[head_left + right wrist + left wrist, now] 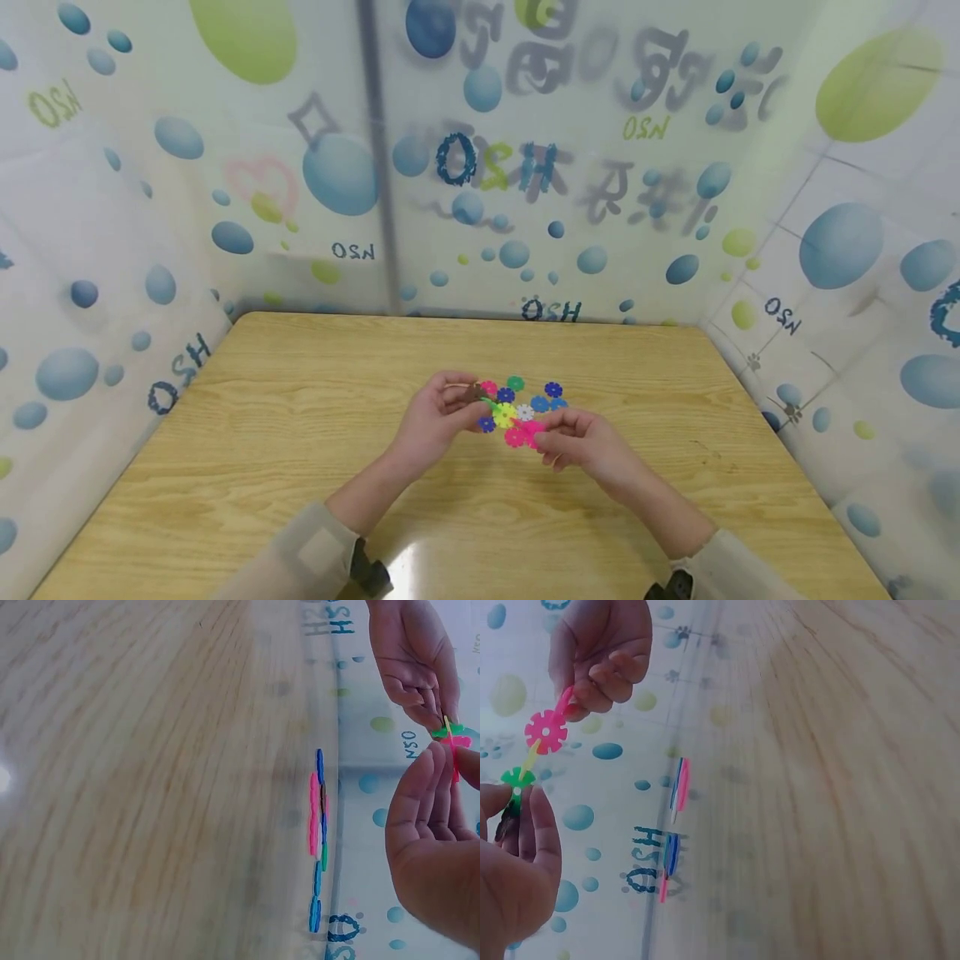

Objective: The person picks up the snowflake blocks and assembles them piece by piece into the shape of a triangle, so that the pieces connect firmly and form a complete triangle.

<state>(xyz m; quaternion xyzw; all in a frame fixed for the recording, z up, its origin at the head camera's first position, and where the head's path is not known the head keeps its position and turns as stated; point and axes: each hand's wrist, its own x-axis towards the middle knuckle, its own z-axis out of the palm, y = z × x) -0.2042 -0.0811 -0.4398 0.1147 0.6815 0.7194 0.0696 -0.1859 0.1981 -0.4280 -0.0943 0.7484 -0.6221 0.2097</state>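
Both hands hold one joined chain of notched plastic snowflake discs above the table. My left hand (pixel 435 419) pinches its left end, around a green disc (pixel 517 778) and a dark brown disc (pixel 508 819). From there the chain runs through a yellow disc (pixel 505 415) to a pink disc (pixel 546 732). At the other end, my right hand (pixel 587 450) grips a second pink disc (pixel 564 702) between thumb and fingers. In the right wrist view, the right fingers (pixel 420 791) partly hide the joined pieces.
Several loose discs lie on the wooden table (pixel 300 400) just beyond the hands: a green one (pixel 515 383), a white one (pixel 525 412), a dark blue one (pixel 553 389), lighter blue and pink ones. Patterned curtains (pixel 480 275) enclose the table's back and sides.
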